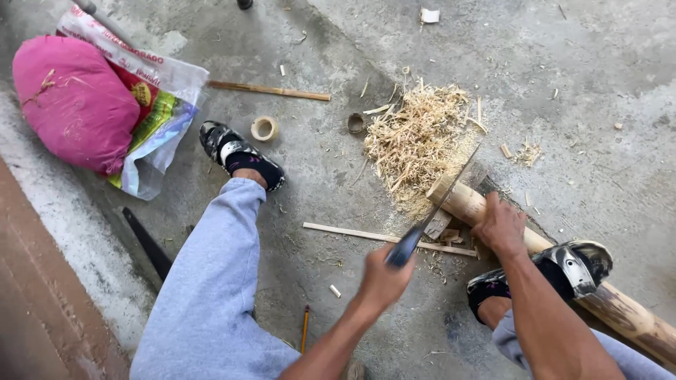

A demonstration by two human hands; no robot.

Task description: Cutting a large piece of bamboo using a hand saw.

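Your left hand (382, 276) is shut tight around the handle of a long knife (431, 217), and its blade rests on the end of the bamboo pole (620, 309). Your right hand (501, 226) wraps over the pole, which lies on the concrete floor (598, 84) under your right foot (556, 271). A pile of shavings (415, 137) sits just past the pole's end.

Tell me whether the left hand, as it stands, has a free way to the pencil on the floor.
Probably not at once: the left hand is closed on the saw handle. The pencil lies bare on the concrete just below that forearm, with nothing over it.
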